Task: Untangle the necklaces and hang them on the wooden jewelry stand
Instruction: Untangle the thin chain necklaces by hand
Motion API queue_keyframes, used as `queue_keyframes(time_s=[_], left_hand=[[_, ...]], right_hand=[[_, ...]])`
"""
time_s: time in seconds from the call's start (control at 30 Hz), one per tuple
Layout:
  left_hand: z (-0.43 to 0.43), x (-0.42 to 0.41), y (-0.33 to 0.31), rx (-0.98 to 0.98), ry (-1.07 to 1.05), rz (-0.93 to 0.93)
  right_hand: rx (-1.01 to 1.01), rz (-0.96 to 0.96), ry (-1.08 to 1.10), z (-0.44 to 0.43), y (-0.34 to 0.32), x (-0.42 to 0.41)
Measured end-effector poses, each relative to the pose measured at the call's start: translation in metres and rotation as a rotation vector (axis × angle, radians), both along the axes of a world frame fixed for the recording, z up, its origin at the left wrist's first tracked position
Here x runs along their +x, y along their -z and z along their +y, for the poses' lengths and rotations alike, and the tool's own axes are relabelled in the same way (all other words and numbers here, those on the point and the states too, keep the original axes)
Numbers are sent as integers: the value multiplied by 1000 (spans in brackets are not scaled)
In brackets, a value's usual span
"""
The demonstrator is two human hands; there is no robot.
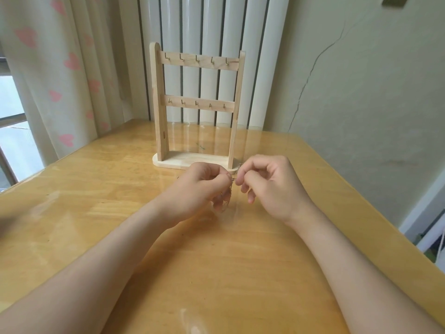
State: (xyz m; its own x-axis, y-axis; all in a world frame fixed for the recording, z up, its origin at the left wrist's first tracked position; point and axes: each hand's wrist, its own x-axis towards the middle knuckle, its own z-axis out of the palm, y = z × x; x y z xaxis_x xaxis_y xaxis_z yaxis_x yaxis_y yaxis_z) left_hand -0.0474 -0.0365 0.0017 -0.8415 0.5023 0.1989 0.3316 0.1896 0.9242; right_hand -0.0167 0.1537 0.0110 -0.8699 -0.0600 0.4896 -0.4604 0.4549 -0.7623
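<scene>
Pinching fine necklace chain (pixel 230 189) in my left grip (pixel 204 186), right grip (pixel 267 186) pinching same chain, both hovering above bench (pixel 96 189), near wooden stand (pixel 160 104).

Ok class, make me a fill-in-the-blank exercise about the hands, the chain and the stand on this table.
The wooden stand has ____ rails of hooks. Each rail carries ____ hooks. The left hand and right hand both pinch a thin gold chain in ____ of the stand. Necklaces hanging on the hooks: ____.
Missing words: two, five, front, none.
</scene>
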Motion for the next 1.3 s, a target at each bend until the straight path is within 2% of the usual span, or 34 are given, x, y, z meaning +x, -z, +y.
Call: queue_keyframes(time_s=[0.1, 0.4, 0.5, 0.7, 0.93, 1.3], left_hand=[[-1, 2, -1, -10, -3, 31], [-2, 0, -3, 99, -161, 125], [-2, 0, -2, 97, -179, 149], [-2, 0, -2, 59, -199, 229], [-1, -3, 3, -26, -189, 293], [-5, -8, 8, -113, -168, 443]], right_hand=[[184, 129, 84, -3, 2, 3], [304, 326, 118, -2, 7, 0], [282, 316, 127, -3, 6, 0], [173, 170, 133, -5, 5, 1], [254, 77, 145, -3, 9, -2], [277, 138, 201, -1, 12, -7]])
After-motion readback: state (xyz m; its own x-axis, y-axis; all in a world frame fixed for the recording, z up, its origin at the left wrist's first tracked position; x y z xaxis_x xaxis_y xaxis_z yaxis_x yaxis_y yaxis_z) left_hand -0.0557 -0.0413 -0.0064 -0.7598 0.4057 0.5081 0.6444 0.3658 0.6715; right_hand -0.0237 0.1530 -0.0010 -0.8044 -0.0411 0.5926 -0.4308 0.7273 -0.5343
